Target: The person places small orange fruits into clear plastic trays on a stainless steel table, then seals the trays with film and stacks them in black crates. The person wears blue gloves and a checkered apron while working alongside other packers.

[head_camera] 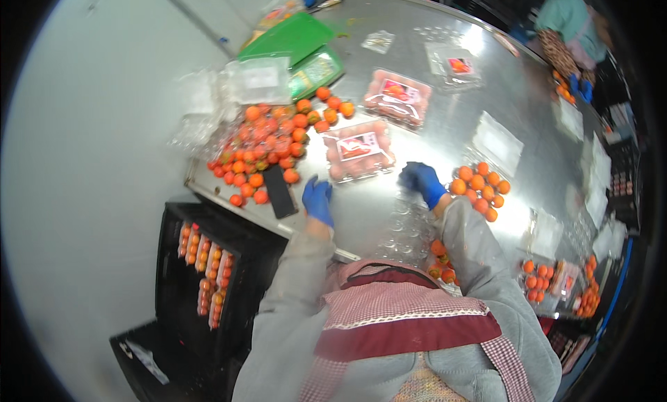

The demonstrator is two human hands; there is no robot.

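Note:
My left hand (pixel 318 201), in a blue glove, is over the steel table with its fingers apart and nothing in it, just right of a black phone (pixel 280 191). A closed clear clamshell box (pixel 359 151) of orange-red tomatoes lies beyond my hands. My right hand (pixel 422 182), also blue-gloved, is slightly blurred above the near end of that box's right side; its fingertips are unclear. Below it lies an empty clear plastic tray (pixel 404 227) with round hollows. To its right sits a tray of tomatoes (pixel 478 188) joined to a lid (pixel 497 144).
Loose tomatoes (pixel 260 146) are heaped at left under clear packaging. A second filled box (pixel 398 97) and green packets (pixel 312 71) lie farther back. Black crates (pixel 172 277) of packed tomatoes stand beyond the table's left edge. A co-worker (pixel 568 32) is at the far right.

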